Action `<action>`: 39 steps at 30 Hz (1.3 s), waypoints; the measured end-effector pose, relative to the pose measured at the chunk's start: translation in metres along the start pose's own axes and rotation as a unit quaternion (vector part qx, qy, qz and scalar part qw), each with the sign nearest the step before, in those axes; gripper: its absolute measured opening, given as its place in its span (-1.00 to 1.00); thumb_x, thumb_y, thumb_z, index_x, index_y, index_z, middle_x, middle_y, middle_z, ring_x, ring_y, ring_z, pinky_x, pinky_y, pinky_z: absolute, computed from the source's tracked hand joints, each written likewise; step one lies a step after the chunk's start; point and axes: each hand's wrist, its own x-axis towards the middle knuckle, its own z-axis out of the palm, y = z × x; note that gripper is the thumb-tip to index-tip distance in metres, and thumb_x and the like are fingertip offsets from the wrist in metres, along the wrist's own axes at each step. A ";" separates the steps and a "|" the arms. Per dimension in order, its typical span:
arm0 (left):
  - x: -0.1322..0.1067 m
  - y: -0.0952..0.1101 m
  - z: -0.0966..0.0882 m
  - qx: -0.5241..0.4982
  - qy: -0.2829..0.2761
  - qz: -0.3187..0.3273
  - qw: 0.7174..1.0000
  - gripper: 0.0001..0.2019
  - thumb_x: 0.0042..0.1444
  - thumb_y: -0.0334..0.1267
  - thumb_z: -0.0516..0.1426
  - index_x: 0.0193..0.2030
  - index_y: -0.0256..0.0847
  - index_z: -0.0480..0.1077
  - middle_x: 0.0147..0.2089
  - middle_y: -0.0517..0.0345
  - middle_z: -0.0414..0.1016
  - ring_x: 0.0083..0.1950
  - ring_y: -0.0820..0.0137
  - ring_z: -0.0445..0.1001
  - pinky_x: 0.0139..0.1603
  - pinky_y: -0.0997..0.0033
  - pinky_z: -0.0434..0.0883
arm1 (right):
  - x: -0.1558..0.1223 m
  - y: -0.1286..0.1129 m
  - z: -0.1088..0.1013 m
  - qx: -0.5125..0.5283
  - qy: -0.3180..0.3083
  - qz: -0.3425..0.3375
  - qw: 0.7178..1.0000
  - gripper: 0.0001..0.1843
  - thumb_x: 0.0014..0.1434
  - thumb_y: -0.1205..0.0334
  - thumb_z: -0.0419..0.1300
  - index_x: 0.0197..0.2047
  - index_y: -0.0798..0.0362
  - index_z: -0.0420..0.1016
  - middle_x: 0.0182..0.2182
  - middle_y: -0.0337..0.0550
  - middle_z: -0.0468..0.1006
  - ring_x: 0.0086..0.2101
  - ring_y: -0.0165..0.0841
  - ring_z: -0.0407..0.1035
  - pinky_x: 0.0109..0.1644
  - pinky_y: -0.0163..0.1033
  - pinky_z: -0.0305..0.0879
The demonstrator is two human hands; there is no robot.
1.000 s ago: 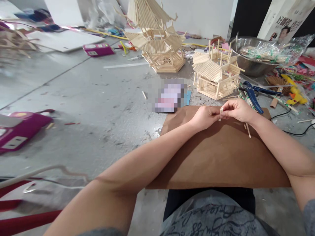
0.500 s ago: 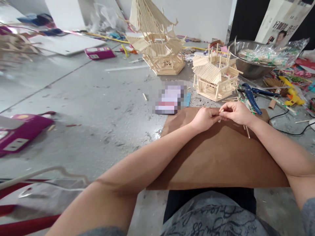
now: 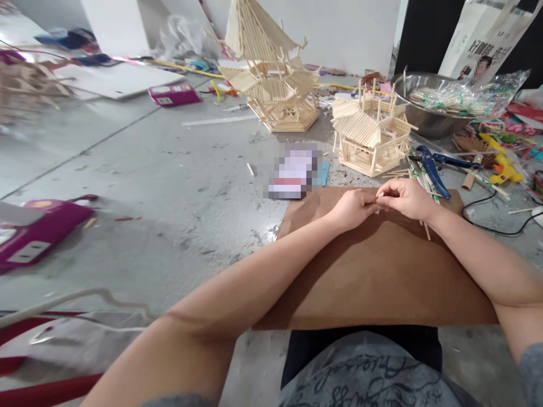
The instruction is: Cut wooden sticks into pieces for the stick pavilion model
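Note:
My left hand and my right hand meet fingertip to fingertip above a brown board on my lap. Both are closed in a pinch on a short wooden stick piece held between them. Another thin stick pokes out below my right hand, over the board. Just beyond the hands stands a small stick pavilion model, and farther back a taller stick pagoda.
Blue-handled cutters and a yellow glue gun lie at the right, near a steel bowl holding bagged sticks. Magenta boxes sit on the grey floor at left. A black cable runs at right.
The view has tilted slightly, so everything sits a little lower in frame. Both hands stay pinched together on the stick piece; only small finger shifts show.

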 end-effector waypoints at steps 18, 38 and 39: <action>-0.010 0.024 -0.012 -0.182 0.000 -0.048 0.982 -0.73 0.11 -0.15 -0.01 -0.33 -0.30 0.42 -0.38 0.13 0.49 -0.45 0.56 0.39 -0.39 0.59 0.35 | -0.007 -0.023 0.002 0.085 0.046 -0.025 0.995 -0.72 -0.05 0.02 0.21 -0.44 0.10 0.41 -0.59 -0.24 0.46 -0.58 -0.49 0.31 -0.46 -0.33 0.30; -0.007 0.005 -0.016 -0.082 0.069 -0.098 0.989 -0.67 0.10 -0.11 -0.04 -0.55 -0.27 0.31 -0.64 0.23 0.33 -0.57 0.56 0.30 -0.46 0.58 0.26 | -0.001 0.032 -0.095 -0.538 0.082 0.349 0.763 -0.48 0.03 -0.07 0.05 -0.14 0.19 0.48 -0.14 0.23 0.48 -0.13 -0.04 0.37 -0.14 -0.02 0.23; -0.007 0.005 -0.016 -0.079 0.071 -0.091 0.990 -0.67 0.10 -0.11 -0.04 -0.55 -0.27 0.31 -0.64 0.24 0.33 -0.56 0.56 0.30 -0.46 0.59 0.26 | 0.000 0.034 -0.096 -0.534 0.096 0.353 0.762 -0.50 0.06 -0.03 0.02 -0.14 0.20 0.48 -0.15 0.23 0.49 -0.13 -0.07 0.38 -0.13 -0.04 0.23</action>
